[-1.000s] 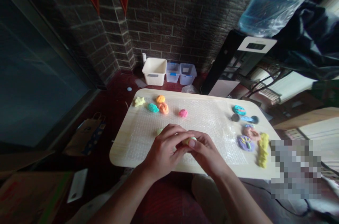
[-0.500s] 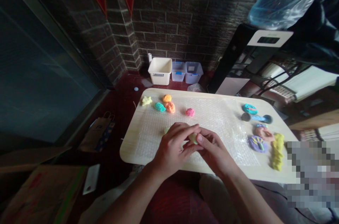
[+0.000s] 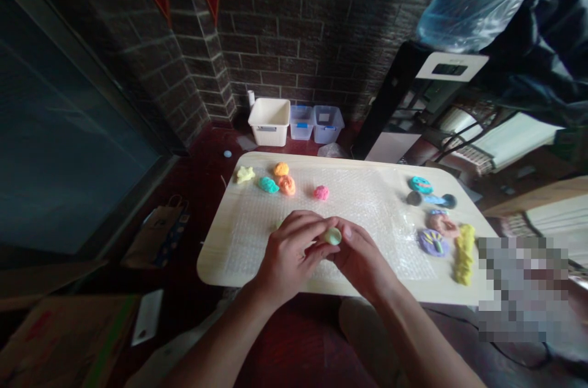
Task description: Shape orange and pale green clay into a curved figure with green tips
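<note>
A small pale green lump of modelling clay [image 3: 333, 236] is held up over the near half of the table. My left hand [image 3: 291, 247] pinches it between thumb and fingers. Closed in from the other side, my right hand [image 3: 362, 253] has its curled fingers against the lump, with the thumb at its edge. Another pale green bit [image 3: 278, 224] peeks out behind my left hand, mostly hidden. Beyond the hands lie a pink clay ball [image 3: 321, 193], an orange lump [image 3: 282, 169], a peach lump [image 3: 287, 185], a teal lump [image 3: 269, 185] and a pale yellow star-like piece [image 3: 245, 174].
Bubble wrap [image 3: 248, 235] covers much of the wooden table [image 3: 214, 253]. On its right side sit a teal disc [image 3: 421, 184], a dumbbell-like piece [image 3: 432, 199], a purple disc [image 3: 432, 243] and a yellow strip [image 3: 465, 253]. Bins [image 3: 270, 125] stand by the wall.
The right thumb has shifted off the top of the green clay to its side, so more of the lump shows. The whole view has swung slightly right.
</note>
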Action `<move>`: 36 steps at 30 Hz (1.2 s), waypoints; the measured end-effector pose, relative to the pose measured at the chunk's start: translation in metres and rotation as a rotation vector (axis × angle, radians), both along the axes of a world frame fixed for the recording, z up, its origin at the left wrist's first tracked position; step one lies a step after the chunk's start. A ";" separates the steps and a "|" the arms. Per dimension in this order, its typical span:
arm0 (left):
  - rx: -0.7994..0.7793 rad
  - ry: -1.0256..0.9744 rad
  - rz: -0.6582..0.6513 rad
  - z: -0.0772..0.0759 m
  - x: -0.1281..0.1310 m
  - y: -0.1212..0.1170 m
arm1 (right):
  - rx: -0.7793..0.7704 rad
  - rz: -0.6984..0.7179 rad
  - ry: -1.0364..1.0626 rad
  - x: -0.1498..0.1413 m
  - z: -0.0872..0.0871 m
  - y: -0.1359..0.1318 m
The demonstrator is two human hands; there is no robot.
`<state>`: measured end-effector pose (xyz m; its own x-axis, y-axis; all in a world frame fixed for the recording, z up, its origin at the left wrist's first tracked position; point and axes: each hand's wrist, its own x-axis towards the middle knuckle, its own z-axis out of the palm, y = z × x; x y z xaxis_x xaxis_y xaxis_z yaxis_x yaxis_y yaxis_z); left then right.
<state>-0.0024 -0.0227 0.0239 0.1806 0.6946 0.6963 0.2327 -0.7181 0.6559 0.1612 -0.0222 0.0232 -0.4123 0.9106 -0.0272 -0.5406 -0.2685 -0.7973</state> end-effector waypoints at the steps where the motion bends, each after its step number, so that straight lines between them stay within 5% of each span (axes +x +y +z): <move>1: 0.005 0.007 -0.001 -0.001 0.000 0.000 | 0.022 -0.003 -0.021 0.000 -0.001 0.000; 10: -0.010 0.144 0.013 -0.006 -0.002 -0.001 | 0.149 -0.094 -0.233 -0.001 -0.005 -0.002; 23: -0.092 0.185 -0.009 -0.005 0.001 -0.003 | -0.069 -0.081 -0.004 0.001 -0.008 0.002; 36: -0.132 0.013 -0.008 0.000 0.003 -0.003 | -0.076 -0.022 0.086 -0.004 -0.005 0.000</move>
